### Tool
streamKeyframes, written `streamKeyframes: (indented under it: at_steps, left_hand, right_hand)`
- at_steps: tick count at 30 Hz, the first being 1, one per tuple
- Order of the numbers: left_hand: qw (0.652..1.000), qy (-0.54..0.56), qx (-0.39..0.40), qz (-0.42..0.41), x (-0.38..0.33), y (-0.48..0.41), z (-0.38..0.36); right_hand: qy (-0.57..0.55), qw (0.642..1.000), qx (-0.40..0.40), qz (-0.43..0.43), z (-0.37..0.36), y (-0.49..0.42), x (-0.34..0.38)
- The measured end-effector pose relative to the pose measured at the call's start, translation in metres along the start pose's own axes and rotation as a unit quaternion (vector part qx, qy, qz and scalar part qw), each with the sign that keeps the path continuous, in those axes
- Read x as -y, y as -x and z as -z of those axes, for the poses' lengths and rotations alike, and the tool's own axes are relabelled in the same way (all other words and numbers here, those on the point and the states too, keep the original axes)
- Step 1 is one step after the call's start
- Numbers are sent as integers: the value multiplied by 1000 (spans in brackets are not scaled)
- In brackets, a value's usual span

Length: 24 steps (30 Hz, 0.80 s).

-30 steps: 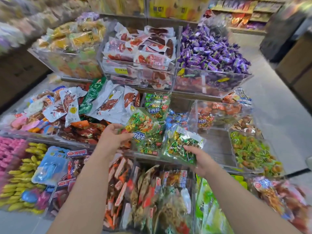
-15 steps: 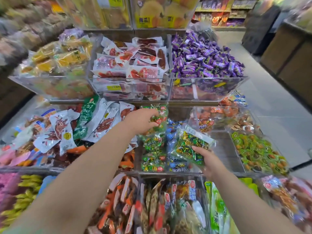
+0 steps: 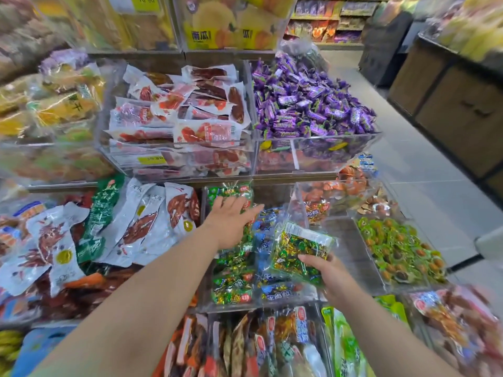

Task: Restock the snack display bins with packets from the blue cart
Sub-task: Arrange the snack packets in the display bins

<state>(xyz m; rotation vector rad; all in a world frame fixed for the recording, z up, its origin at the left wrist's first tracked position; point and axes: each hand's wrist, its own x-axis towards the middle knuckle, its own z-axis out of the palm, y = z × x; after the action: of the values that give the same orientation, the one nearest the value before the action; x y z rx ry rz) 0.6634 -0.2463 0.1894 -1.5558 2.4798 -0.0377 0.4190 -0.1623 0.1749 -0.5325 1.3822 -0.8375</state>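
Green-gold packet (image 3: pixel 296 253) within right grip (image 3: pixel 330 277).

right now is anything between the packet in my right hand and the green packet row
Yes: the left hand is spread over the back of the green packet row. The packet in the right hand has open space to the row's front.
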Motion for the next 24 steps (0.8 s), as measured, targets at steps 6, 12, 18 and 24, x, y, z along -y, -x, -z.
streamKeyframes:
  at_steps: [6,12,18,24]
  left_hand:
    - [999,-34,26,32,-12,-7,-21]
    - [995,-65,-5,76,3,-9,-33]
    - [998,-47,10,48,5,-9,-33]
    - [999,7,-29,23,11,-1,-23]
  right_hand:
    - [36,999,-10,20,1,-12,-3]
    - [46,999,-4,27,2,-16,-5]
    - [46,998,6,30,1,-12,-5]
    - [26,999,20,19,5,-8,-7]
